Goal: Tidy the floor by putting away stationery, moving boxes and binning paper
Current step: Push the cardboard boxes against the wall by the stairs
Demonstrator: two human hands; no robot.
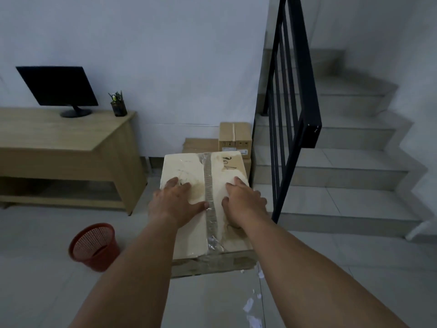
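A large pale cardboard box [189, 228] with a clear tape strip down its middle stands on the floor in front of me. My left hand [176, 201] lies flat on its top, left of the tape, fingers spread. My right hand [244, 202] rests flat on the top, right of the tape. Neither hand grips anything. Beyond it, smaller brown boxes [235, 137] are stacked against the wall. A red mesh bin [94, 247] lies tilted on the floor at left. White paper scraps [251, 306] are scattered on the tiles near the box's front right corner.
A wooden desk [71, 143] at left carries a black monitor [58, 87] and a pen holder [119, 107] with scissors and pens. A black stair railing [292, 110] and tiled stairs [343, 162] rise to the right of the box.
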